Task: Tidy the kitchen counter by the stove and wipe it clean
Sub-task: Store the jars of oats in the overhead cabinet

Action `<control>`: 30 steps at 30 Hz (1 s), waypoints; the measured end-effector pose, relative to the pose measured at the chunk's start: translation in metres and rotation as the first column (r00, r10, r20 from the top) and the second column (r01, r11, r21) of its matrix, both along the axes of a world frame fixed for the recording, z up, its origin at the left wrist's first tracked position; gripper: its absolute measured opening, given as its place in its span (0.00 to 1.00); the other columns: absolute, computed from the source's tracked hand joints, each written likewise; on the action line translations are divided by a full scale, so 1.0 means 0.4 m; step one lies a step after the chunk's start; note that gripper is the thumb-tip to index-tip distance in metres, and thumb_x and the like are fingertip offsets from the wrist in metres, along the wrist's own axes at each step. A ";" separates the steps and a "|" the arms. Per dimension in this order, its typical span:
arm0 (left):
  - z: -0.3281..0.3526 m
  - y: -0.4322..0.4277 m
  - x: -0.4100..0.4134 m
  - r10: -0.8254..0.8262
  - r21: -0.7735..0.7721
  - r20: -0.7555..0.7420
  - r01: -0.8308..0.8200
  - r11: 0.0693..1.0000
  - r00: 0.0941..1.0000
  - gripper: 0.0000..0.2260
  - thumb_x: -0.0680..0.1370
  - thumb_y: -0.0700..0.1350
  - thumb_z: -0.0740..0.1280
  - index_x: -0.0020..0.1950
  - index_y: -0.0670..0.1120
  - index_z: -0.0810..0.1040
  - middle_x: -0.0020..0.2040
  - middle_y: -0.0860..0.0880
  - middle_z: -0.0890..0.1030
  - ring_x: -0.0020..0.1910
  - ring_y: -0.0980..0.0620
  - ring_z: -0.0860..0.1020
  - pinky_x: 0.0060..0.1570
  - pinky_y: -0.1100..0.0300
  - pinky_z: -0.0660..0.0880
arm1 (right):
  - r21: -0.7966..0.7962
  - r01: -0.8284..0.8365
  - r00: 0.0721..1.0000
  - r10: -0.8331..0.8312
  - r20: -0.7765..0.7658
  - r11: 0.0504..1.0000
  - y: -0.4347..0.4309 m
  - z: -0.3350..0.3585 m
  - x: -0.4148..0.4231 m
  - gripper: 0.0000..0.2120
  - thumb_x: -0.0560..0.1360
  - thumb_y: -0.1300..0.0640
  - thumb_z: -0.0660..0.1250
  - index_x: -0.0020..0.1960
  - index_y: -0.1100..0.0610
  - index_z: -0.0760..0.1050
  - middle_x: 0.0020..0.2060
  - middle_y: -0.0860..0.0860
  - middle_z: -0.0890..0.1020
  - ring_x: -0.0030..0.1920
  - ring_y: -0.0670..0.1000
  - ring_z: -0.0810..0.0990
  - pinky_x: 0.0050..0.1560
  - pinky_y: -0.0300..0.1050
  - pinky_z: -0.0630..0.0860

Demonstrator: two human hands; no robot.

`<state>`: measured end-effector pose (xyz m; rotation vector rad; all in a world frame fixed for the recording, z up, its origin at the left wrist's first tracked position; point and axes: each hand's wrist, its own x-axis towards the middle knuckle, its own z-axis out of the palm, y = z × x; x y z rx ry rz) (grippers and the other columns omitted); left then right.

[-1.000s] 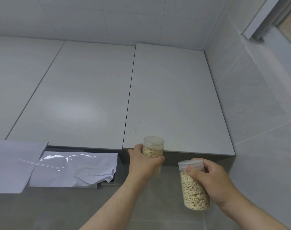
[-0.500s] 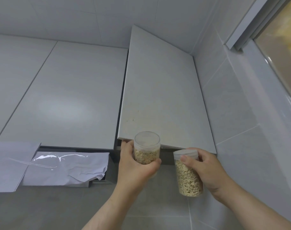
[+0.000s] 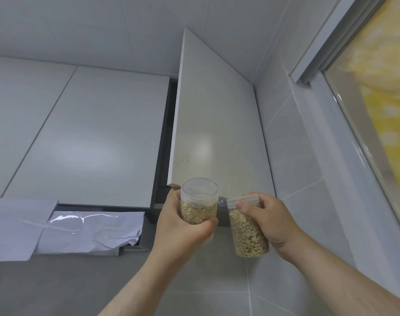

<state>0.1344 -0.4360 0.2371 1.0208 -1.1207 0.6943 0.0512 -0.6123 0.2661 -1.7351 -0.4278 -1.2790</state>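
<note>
In the lower centre of the frame, a clear jar of oat flakes [image 3: 199, 201] is gripped by the left hand [image 3: 183, 231], whose thumb and fingers are curled round its lower half. The jar is held upright, and its clear lid is seen just below the lower corner of a pale cabinet door [image 3: 217, 133] that stands ajar. The fingertips behind the jar lie at that corner; whether the door is touched cannot be told. Just to the right, a second jar of oat flakes [image 3: 248, 236] is held by the right hand [image 3: 271, 222], tilted with its ribbed lid leaning toward the first jar. The fingers are wrapped round its side and the thumb is pressed on the lid's rim. The two jars are held close together but apart. A closed cabinet door [image 3: 98, 137] is seen at centre left, crumpled white sheeting [image 3: 89, 231] at lower left, a tiled wall [image 3: 308, 156] and a window [image 3: 376, 99] at the right.
</note>
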 end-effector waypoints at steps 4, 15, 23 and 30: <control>0.004 0.005 -0.062 -0.041 0.025 0.015 0.041 0.999 0.999 0.23 0.59 0.45 0.74 0.53 0.50 0.77 0.45 0.47 0.82 0.44 0.47 0.82 0.45 0.47 0.80 | -0.015 0.003 1.000 -0.003 0.001 1.000 0.013 0.007 -0.045 0.12 0.68 0.53 0.77 0.47 0.59 0.82 0.42 0.57 0.86 0.45 0.58 0.85 0.49 0.58 0.80; 0.006 0.001 -0.190 -0.245 0.079 0.031 0.242 0.967 0.969 0.25 0.56 0.50 0.74 0.53 0.51 0.79 0.47 0.45 0.84 0.47 0.44 0.83 0.39 0.50 0.81 | -0.085 -0.063 0.997 0.066 0.033 0.994 0.000 -0.001 -0.185 0.18 0.63 0.51 0.75 0.50 0.59 0.81 0.45 0.59 0.86 0.48 0.61 0.84 0.50 0.57 0.81; 0.027 -0.029 -0.255 -0.357 0.158 0.087 0.341 0.927 0.930 0.30 0.58 0.47 0.75 0.59 0.45 0.75 0.50 0.41 0.83 0.50 0.42 0.83 0.46 0.42 0.81 | -0.051 -0.143 0.990 0.142 -0.026 0.988 -0.042 -0.001 -0.261 0.31 0.60 0.44 0.75 0.57 0.61 0.78 0.53 0.65 0.82 0.52 0.63 0.82 0.52 0.59 0.79; 0.056 -0.044 -0.264 -0.597 0.314 0.042 0.557 0.769 0.801 0.32 0.62 0.45 0.74 0.64 0.41 0.72 0.50 0.42 0.82 0.50 0.42 0.82 0.45 0.51 0.79 | 0.006 -0.239 0.969 0.239 -0.066 0.971 -0.065 -0.009 -0.312 0.42 0.51 0.42 0.81 0.59 0.60 0.77 0.63 0.48 0.79 0.58 0.54 0.82 0.49 0.50 0.80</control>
